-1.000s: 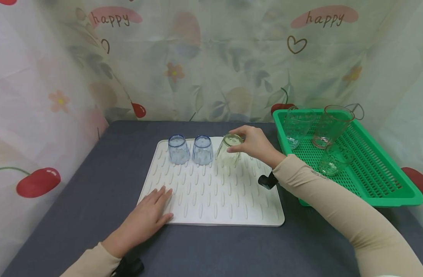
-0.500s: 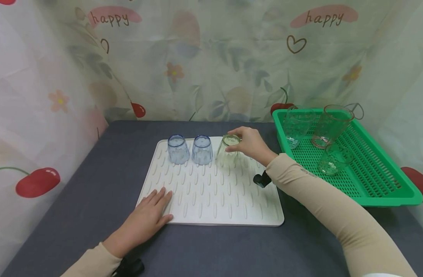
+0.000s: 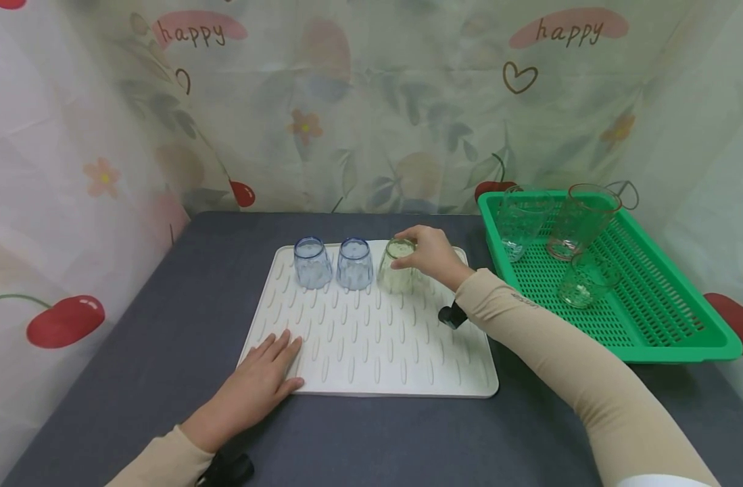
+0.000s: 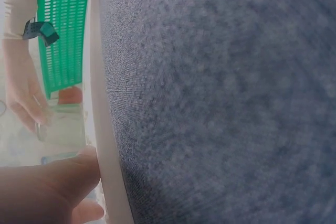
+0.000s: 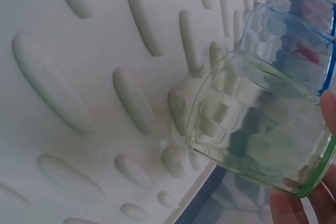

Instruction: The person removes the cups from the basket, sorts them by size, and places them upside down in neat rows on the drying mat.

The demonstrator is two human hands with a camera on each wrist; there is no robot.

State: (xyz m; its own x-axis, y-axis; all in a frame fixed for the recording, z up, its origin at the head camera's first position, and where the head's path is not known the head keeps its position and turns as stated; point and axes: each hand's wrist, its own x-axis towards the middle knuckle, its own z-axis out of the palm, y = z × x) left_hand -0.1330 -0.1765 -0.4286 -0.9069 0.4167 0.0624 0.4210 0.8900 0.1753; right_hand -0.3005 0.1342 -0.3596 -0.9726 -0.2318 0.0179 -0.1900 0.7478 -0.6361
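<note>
Fingers and thumb of the right hand [image 3: 428, 253] pinch the base of a green-tinted glass tumbler [image 3: 395, 274], which is upside down at the back of the ribbed white mat [image 3: 377, 345]; whether its rim touches the mat I cannot tell. Just beside it, two blue glass tumblers [image 3: 354, 265] stand inverted in a row. The left hand [image 3: 255, 392] rests with fingers extended on the mat's near left corner. A green plastic basket [image 3: 681, 353] on the dark bench [image 3: 377, 439] holds three more glasses [image 3: 587, 284].
</note>
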